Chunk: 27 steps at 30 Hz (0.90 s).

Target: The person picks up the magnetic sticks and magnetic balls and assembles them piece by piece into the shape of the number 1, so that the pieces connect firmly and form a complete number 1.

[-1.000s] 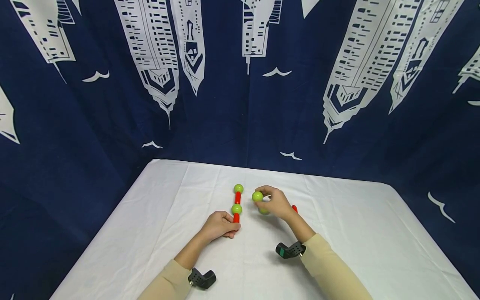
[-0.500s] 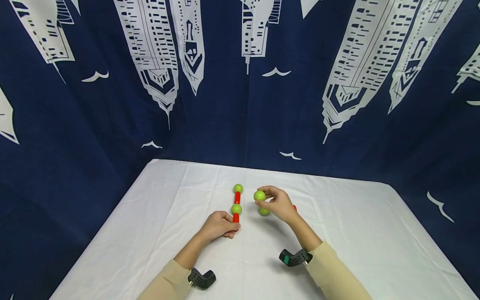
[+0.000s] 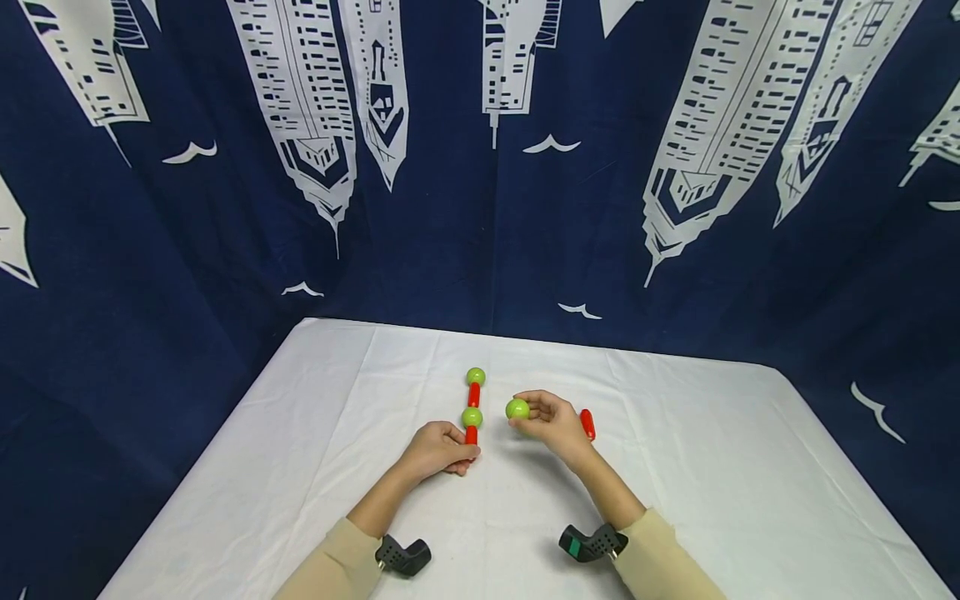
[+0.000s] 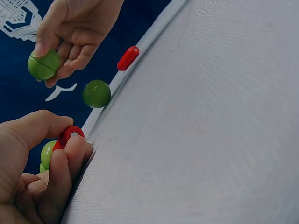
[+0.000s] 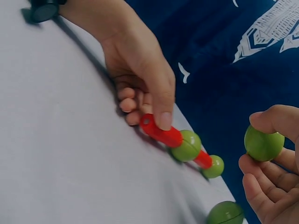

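My left hand (image 3: 441, 450) pinches the near red rod (image 3: 471, 436) between thumb and fingers. That rod meets a green ball (image 3: 472, 417), followed by another red rod (image 3: 474, 395) and a far green ball (image 3: 476, 377), all in one straight row. To the right of the row, my right hand (image 3: 553, 425) holds a green ball (image 3: 517, 409) by thumb and fingertips, above the table. A loose green ball (image 4: 96, 94) lies on the cloth in the left wrist view; the right hand hides it in the head view. The rod's bare end shows a small grey disc.
One loose red rod (image 3: 587, 425) lies just right of my right hand. White cloth (image 3: 720, 467) covers the table. Behind its far edge hangs a dark blue curtain (image 3: 450, 267) printed with white buildings and birds. Both wrists carry small black cameras.
The right hand has come nearer to me with its green ball, baring the loose red rod and covering the loose ball in the head view. My left hand has stayed still.
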Motion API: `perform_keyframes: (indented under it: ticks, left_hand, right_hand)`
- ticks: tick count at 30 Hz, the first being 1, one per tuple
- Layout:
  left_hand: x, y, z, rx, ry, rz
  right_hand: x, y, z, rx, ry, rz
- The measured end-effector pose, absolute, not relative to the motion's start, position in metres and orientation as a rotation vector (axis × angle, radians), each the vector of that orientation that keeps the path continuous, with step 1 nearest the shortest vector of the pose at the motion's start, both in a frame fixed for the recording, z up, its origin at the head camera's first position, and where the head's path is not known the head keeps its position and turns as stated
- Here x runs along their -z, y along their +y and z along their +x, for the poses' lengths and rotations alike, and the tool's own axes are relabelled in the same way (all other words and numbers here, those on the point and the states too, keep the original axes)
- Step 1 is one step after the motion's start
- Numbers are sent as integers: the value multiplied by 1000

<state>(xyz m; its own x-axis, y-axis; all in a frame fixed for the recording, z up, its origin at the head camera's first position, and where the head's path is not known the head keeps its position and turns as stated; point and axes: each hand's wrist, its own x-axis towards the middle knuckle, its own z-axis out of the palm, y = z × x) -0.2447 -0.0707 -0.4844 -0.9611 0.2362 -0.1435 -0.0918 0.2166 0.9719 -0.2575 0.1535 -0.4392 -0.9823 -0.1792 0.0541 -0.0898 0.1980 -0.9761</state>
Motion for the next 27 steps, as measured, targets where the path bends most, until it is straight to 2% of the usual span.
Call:
perform_keyframes:
  ticks: [27]
  left_hand:
    - [489, -72, -247, -1852, 2195, 167]
  right_hand:
    - [479, 149, -225, 1956, 2144, -406]
